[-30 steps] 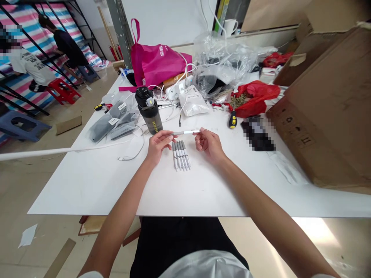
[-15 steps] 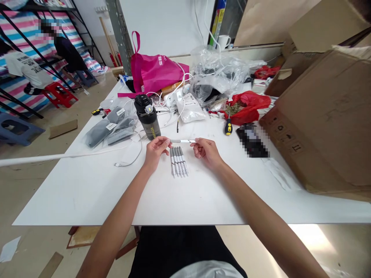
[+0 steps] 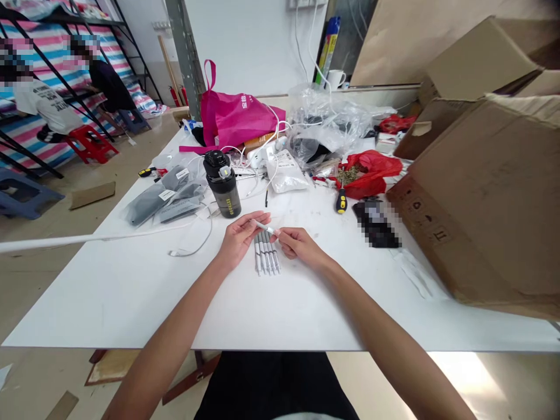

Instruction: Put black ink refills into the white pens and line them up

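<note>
A white and grey pen [image 3: 264,227] is held between my two hands, tilted down toward the right. My left hand [image 3: 238,238] pinches its grey end between thumb and fingers. My right hand [image 3: 300,244] grips the white end, its fingers curled in and hiding that tip. Just below, a row of several matching pens [image 3: 266,256] lies side by side on the white table [image 3: 280,309], grey ends away from me. The held pen and my fingers cover part of their upper ends. A dark drink bottle [image 3: 223,186] stands upright beyond my left hand.
Bagged grey items [image 3: 161,201] and a white cable [image 3: 192,251] lie left. Behind are a pink bag [image 3: 238,119], a white packet [image 3: 286,172] and a red bag [image 3: 376,175]. A screwdriver [image 3: 341,201] and a large cardboard box [image 3: 490,210] sit right. Two people sit far left.
The pen has gone from nearly level to slanted. My right hand has moved left and slightly down, closer to my left hand. The camera view has shifted a little.
</note>
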`<state>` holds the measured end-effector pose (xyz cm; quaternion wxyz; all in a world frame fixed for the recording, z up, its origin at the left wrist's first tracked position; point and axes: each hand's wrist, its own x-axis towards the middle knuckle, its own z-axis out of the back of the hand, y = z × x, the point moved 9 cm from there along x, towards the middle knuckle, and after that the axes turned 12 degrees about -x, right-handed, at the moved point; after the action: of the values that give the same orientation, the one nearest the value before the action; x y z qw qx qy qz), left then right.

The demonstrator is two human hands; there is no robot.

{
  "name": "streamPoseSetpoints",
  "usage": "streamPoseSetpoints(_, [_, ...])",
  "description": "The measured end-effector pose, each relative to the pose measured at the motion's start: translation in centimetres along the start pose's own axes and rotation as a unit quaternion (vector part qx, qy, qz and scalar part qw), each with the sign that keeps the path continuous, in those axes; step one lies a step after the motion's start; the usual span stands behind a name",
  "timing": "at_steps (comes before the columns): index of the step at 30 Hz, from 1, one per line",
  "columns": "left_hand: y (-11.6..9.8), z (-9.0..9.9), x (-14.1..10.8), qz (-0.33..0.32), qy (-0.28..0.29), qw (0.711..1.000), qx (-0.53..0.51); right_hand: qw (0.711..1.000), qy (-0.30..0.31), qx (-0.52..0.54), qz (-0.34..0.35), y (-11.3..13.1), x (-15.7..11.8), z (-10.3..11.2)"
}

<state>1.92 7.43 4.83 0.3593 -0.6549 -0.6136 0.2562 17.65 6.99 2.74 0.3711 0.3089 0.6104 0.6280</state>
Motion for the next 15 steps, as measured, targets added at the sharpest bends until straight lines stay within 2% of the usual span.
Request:
streamPoseSetpoints(3, [-0.2, 0.4, 0.0, -0.025, -0.036, 0.999, -0.011, 1.0, 0.0, -0.005, 0.01, 0.3, -0.1, -0.2])
streamPoseSetpoints(7, [-0.6, 1.8, 0.0, -0.052, -0.109, 0.992, 0.026, 0.991, -0.039, -0.116, 0.044, 1.4, -0.3, 0.1])
streamPoseSetpoints(9, [-0.8, 2.1, 0.0, -0.065, -0.125, 0.989, 0.035, 0.987, -0.058, -0.141, 0.053, 1.6, -0.3, 0.4])
streamPoseSetpoints(11, [-0.9, 1.8, 0.0, -0.067, -0.11, 0.991, 0.024, 0.986, -0.084, -0.134, 0.052, 1.4, -0.2, 1.1])
streamPoseSetpoints(15, [-0.3, 0.5, 0.1, -0.025, -0.04, 0.999, -0.009, 0.988, -0.111, -0.1, 0.037, 0.5, -0.1, 2.3])
